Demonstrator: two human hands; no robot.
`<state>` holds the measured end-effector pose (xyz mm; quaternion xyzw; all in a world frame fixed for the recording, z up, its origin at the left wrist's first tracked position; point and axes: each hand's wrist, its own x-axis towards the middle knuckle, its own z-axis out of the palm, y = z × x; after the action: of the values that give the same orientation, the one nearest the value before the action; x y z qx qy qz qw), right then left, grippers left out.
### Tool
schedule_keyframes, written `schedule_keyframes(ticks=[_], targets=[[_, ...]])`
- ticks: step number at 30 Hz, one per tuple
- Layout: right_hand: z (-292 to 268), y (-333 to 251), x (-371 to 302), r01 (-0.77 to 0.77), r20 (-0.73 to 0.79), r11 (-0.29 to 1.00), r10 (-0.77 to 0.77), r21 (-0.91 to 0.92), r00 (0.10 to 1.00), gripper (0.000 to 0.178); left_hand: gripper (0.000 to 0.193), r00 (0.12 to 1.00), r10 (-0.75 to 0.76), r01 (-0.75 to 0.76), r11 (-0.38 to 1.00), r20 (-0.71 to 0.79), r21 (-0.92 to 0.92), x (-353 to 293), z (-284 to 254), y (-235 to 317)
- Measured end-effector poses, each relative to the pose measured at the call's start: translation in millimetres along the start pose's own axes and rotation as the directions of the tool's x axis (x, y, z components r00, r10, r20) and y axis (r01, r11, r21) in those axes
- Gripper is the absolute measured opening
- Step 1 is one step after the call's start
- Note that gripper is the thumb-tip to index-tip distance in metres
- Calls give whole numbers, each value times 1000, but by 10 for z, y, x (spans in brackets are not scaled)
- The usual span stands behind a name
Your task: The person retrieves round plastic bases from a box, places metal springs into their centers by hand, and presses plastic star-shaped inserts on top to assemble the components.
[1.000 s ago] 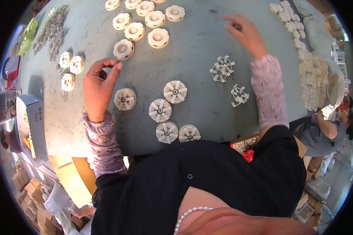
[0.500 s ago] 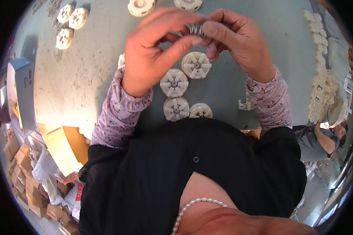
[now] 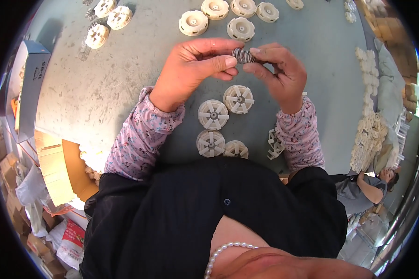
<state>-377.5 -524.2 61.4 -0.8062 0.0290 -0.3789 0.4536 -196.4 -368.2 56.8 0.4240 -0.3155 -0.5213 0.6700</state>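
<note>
Between both hands, above the table, is a metal coil spring (image 3: 242, 56), or a few springs tangled together; I cannot tell which. My left hand (image 3: 198, 63) pinches its left end with thumb and fingers. At the other end, the thumb and forefinger of my right hand (image 3: 280, 72) grip it. Below the hands lie several round white plastic parts with spoke-like ribs, among them one spoked wheel (image 3: 239, 99) and another spoked wheel (image 3: 213, 114). Beyond the hands sit several cream round caps (image 3: 240, 29) with a hole in the middle.
At the far left are spoked wheels (image 3: 119, 17) beside loose springs (image 3: 84, 50). A blue box (image 3: 35, 88) stands at the left edge, near an open carton (image 3: 56, 165). White plastic pieces (image 3: 368, 135) are heaped on the right. Another person (image 3: 365, 188) is at lower right.
Both hands have come nearer to me, still holding the spring, which now shows more fully. The view has shifted, so more cream caps appear at the far side.
</note>
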Motion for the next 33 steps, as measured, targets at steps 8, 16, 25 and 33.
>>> schedule_keyframes(ticks=[8,16,25,33], targets=[[3,-73,29,180,174,952,-138,-248,975,26,34,924,-381,374,921,-46,-114,84,-132,91],[68,-145,-40,-447,64,834,452,324,890,18,39,996,78,-84,978,38,193,24,40,-25],[-30,-132,69,443,433,789,-252,-426,866,24,42,922,-387,384,920,-33,-74,13,9,-56],[44,-197,-5,-534,187,698,513,477,838,21,30,980,175,-158,974,-93,162,3,90,-143]])
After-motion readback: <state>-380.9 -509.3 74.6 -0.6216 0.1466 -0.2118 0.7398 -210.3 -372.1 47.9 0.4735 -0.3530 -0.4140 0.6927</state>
